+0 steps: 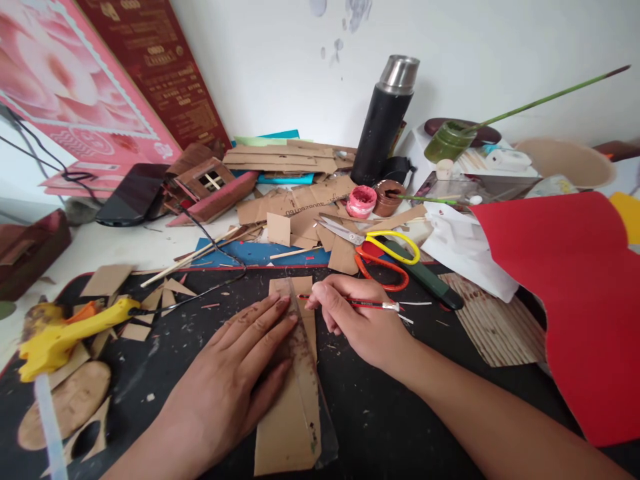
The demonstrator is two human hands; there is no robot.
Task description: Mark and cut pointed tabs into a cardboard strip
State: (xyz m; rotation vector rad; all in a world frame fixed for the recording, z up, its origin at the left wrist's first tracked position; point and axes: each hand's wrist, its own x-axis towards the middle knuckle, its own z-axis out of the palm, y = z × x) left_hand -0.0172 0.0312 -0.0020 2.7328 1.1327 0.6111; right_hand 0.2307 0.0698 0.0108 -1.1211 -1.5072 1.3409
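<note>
My left hand (pixel 243 357) lies flat with its fingers stretched out, pressing a clear, paint-smudged ruler (pixel 305 377) onto a strip of brown cardboard (pixel 280 440). The ruler runs lengthwise along the strip, and its near end overhangs the right edge. Beside it, my right hand (pixel 353 320) is closed around a red and black pencil (pixel 367 304) with a white end. The pencil tip points left and is close to the ruler's edge over the cardboard; whether it touches cannot be made out. Both rest over a black cutting mat (pixel 200 387).
Yellow-and-orange-handled scissors (pixel 383 257) and a green cutter (pixel 430 277) lie beyond my right hand. A yellow glue gun (pixel 75 333) sits left among cardboard scraps. Behind stand paint jars (pixel 361 202), a black flask (pixel 384 123) and a cardboard model house (pixel 207 183). Red sheet (pixel 575 300) at right.
</note>
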